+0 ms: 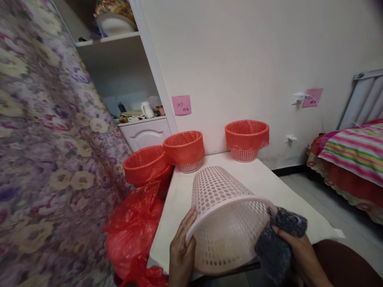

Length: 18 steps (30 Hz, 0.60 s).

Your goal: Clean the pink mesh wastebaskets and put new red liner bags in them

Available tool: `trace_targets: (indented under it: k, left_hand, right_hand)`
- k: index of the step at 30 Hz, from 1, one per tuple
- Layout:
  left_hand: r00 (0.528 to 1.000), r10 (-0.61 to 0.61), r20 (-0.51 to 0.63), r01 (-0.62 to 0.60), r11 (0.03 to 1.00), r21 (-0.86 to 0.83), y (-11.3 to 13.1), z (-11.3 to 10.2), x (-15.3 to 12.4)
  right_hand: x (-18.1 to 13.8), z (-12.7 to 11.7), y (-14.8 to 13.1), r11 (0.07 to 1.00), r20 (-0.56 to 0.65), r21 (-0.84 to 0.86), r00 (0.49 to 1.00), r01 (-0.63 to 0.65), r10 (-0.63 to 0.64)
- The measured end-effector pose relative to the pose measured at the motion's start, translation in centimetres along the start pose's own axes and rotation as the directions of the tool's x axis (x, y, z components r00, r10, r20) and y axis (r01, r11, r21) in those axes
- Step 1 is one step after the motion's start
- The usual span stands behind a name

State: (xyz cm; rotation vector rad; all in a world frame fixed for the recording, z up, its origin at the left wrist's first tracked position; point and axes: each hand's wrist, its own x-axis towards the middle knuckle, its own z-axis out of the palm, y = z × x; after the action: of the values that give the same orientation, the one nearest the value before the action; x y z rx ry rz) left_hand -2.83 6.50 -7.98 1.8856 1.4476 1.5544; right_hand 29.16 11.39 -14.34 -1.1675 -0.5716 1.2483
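A pale pink perforated plastic basket (pixel 221 187) lies tipped on its side at the table's near edge, its mouth facing me. My left hand (pixel 183 247) grips its rim on the left, thumb inside and fingers outside. In my right hand (pixel 295 247) is a dark grey cloth (pixel 277 243), bunched against the right side of the rim. Part of the cloth hangs below the rim. The palm of my right hand is hidden behind the cloth.
The table (pixel 257 175) has a cream cover. At its back stand two lined baskets, one left (pixel 184 149) and one right (pixel 247 137). Another red-lined basket (pixel 146 163) and a red plastic bag (pixel 134 235) are at left, by a floral curtain (pixel 60 159). A bed (pixel 353 159) is right.
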Motion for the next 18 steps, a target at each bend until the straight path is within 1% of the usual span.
trace_targets:
  k: [2, 4, 6, 8, 11, 13, 16, 18]
  left_hand:
    - [0.999, -0.032, -0.019, 0.032, 0.999, -0.018, -0.5, 0.2, -0.2]
    - [0.996, -0.074, -0.047, 0.072, 0.997, -0.040, -1.1, 0.6, -0.4]
    - [0.988, -0.126, -0.093, 0.121, 0.991, -0.063, -1.6, 1.1, -0.7]
    - [0.972, -0.185, -0.147, 0.174, 0.981, -0.087, -1.8, 1.4, -0.9]
    - [0.942, -0.273, -0.198, 0.255, 0.961, -0.111, -1.6, 1.2, -1.1]
    - [0.920, -0.323, -0.222, 0.302, 0.945, -0.124, -1.3, 0.9, -1.1]
    - [0.885, -0.380, -0.271, 0.349, 0.924, -0.155, -0.9, 0.8, -1.1]
    - [0.868, -0.397, -0.299, 0.358, 0.917, -0.177, -0.6, 1.2, -1.1]
  right_hand:
    - [-0.7, -0.3, 1.8, 0.976, 0.040, 0.164, 0.989, -0.144, 0.139]
    - [-1.2, -0.3, 2.7, 0.937, 0.065, 0.255, 0.971, -0.238, 0.229]
    - [-1.5, -0.1, 2.9, 0.908, 0.083, 0.306, 0.958, -0.288, 0.276]
    - [-1.6, 0.2, 2.5, 0.884, 0.108, 0.337, 0.946, -0.324, 0.305]
    - [-1.6, 0.8, 1.0, 0.880, 0.146, 0.342, 0.944, -0.329, 0.296]
    - [-1.6, 1.1, -0.2, 0.896, 0.172, 0.325, 0.951, -0.303, 0.259]
    - [-1.6, 1.4, -1.7, 0.934, 0.159, 0.285, 0.972, -0.214, 0.175]
    - [-1.6, 1.4, -2.0, 0.940, 0.146, 0.270, 0.974, -0.209, 0.175]
